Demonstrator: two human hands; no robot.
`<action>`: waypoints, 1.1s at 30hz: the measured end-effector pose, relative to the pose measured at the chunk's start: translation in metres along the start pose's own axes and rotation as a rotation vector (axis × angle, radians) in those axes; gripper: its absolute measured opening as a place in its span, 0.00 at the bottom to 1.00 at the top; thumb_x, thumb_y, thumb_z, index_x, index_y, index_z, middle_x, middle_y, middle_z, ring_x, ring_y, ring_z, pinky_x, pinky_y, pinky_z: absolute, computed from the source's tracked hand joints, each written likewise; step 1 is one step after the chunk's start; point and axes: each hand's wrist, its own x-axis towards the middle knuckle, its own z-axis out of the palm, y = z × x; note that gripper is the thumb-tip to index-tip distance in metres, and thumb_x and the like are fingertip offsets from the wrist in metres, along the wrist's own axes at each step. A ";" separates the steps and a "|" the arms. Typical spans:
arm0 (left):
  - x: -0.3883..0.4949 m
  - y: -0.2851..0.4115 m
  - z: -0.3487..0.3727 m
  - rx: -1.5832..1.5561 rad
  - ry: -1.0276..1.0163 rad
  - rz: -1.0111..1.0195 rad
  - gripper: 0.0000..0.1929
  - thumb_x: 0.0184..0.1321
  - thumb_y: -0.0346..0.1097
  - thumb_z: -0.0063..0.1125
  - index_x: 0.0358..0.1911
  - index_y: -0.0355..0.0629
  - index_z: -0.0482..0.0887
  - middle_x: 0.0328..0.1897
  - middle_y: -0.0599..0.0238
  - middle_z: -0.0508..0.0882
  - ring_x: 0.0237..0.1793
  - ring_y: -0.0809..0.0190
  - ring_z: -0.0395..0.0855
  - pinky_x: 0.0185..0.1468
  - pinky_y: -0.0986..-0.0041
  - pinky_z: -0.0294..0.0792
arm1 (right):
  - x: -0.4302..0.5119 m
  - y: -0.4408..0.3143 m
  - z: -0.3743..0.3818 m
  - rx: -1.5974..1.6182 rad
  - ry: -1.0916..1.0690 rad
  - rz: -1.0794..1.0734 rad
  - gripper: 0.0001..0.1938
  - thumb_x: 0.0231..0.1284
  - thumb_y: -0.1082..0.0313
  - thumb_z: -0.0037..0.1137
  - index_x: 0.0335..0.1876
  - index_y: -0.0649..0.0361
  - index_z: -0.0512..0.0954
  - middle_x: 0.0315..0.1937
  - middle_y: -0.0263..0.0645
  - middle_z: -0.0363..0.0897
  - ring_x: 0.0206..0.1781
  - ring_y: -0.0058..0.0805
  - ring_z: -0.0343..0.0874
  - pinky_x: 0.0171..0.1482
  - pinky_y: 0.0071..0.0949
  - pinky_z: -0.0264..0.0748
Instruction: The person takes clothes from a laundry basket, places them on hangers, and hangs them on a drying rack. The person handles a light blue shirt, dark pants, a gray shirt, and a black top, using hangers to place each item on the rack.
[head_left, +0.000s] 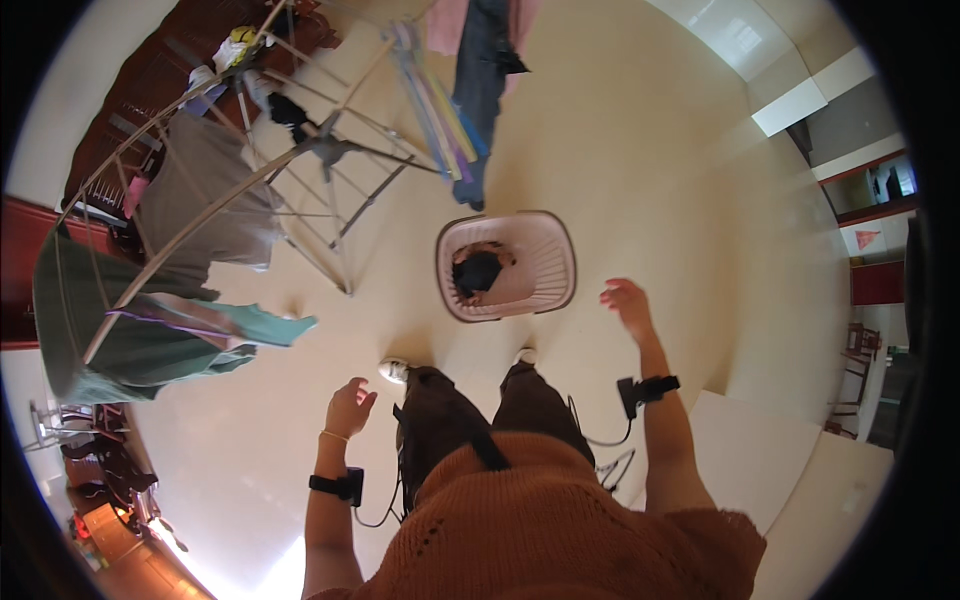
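A pale pink plastic laundry basket (559, 259) stands on the floor ahead of my feet, with a dark cloth bundle (478, 273) lying in its left part. My right hand (626, 304) is in the air to the right of the basket, fingers slightly bent and holding nothing. Lower on the left, my left hand (350, 409) hangs beside my leg, empty, its fingers loosely curled and apart. Left of me, a green garment (150, 352) and a grey-brown garment (214, 195) hang on a metal drying rack (328, 144). Both forearms wear black strapped devices with cables.
Several colourful hangers (442, 112) and long dark trousers (478, 97) hang beyond the basket. The rack's legs (345, 289) reach the floor left of it. Dark wooden furniture (112, 131) stands behind the rack. White panels (750, 450) are at the lower right.
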 end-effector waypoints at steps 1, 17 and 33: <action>0.009 0.013 0.018 -0.002 -0.038 -0.039 0.17 0.56 0.38 0.58 0.45 0.36 0.74 0.33 0.52 0.83 0.34 0.55 0.83 0.41 0.68 0.74 | 0.000 0.009 -0.011 -0.137 -0.040 -0.038 0.12 0.57 0.74 0.46 0.46 0.64 0.73 0.31 0.37 0.80 0.34 0.22 0.78 0.37 0.21 0.73; 0.383 0.098 0.325 0.435 -0.254 0.105 0.20 0.51 0.43 0.57 0.46 0.40 0.75 0.43 0.50 0.79 0.50 0.44 0.74 0.51 0.56 0.69 | -0.015 0.205 -0.107 -0.009 0.029 0.332 0.10 0.61 0.73 0.45 0.46 0.68 0.72 0.32 0.41 0.80 0.39 0.26 0.80 0.44 0.21 0.75; 0.567 -0.028 0.480 0.638 -0.580 -0.112 0.27 0.54 0.45 0.54 0.54 0.34 0.69 0.54 0.43 0.73 0.56 0.44 0.72 0.57 0.60 0.67 | 0.028 0.326 -0.078 0.000 0.116 0.593 0.09 0.62 0.72 0.48 0.46 0.64 0.73 0.34 0.39 0.81 0.40 0.25 0.80 0.47 0.23 0.73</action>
